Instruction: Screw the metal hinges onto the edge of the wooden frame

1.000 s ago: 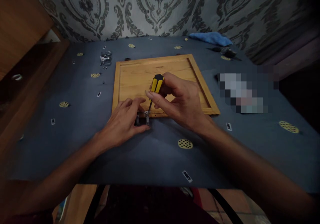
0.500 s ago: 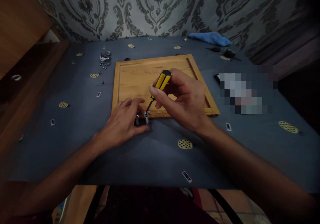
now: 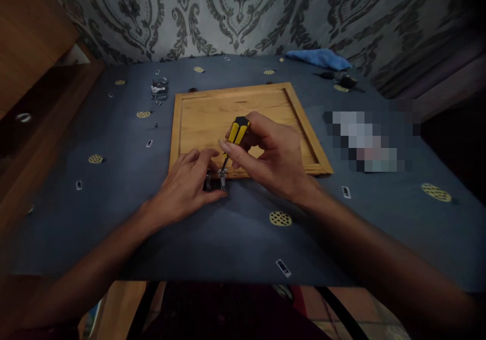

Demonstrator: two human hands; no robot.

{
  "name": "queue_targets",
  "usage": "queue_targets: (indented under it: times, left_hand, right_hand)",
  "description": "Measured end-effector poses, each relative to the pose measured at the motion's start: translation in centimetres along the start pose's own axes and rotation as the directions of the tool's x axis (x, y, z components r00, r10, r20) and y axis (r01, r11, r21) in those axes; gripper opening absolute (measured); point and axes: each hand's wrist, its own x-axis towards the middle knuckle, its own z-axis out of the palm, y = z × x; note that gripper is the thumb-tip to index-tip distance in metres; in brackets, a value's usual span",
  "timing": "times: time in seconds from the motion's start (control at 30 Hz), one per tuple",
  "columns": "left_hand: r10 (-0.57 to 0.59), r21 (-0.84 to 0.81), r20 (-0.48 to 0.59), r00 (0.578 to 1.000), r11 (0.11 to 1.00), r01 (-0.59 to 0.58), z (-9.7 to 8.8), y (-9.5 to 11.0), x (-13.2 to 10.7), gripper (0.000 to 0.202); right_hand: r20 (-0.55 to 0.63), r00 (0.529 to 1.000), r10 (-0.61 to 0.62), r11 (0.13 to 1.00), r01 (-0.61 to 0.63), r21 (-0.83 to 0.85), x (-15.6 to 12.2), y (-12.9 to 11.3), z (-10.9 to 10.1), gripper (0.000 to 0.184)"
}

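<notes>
Nearest on the patterned counter [image 3: 159, 249], the left hand [image 3: 186, 180] is curled about a metal hinge [image 3: 223, 182], thumb by its near end; whether it truly grips cannot be told. The hinge sits at the near edge of the wooden panel [image 3: 216, 119], left of centre. The right hand [image 3: 281, 152] grips the yellow-and-black screwdriver [image 3: 239, 131], its tip down at the hinge and its handle leaning to the far right. In my judgement, good practice here calls for the shaft in line with the screw, steady downward pressure, short turns, and the hinge kept flat and square to the edge; a tilted blade could slip towards the left fingers. Farther off, loose metal parts [image 3: 159, 89] lie far left, well apart from the work
</notes>
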Motion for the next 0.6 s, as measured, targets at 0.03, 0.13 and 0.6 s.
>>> queue_targets:
  times: [0.03, 0.13, 0.6]
  left_hand:
    - [-0.001, -0.006, 0.004, 1.0, 1.0, 0.001, 0.0, 0.0, 0.0, 0.051]
    - [-0.004, -0.011, 0.02, 1.0, 1.0, 0.004, -0.2, 0.1, 0.1, 0.049]
    - [-0.013, -0.012, 0.023, 1.0, 1.0, 0.013, 0.0, -0.1, 0.1, 0.05]
  right_hand:
    - [0.009, 1.0, 0.004, 1.0, -0.004, 0.015, 0.0, 0.0, 0.0, 0.037]
    - [0.055, 0.997, 0.045, 0.995, -0.049, 0.089, 0.3, 0.0, -0.3, 0.04]
    - [0.09, 0.991, 0.098, 0.968, -0.116, 0.224, 0.6, -0.2, -0.7, 0.036]
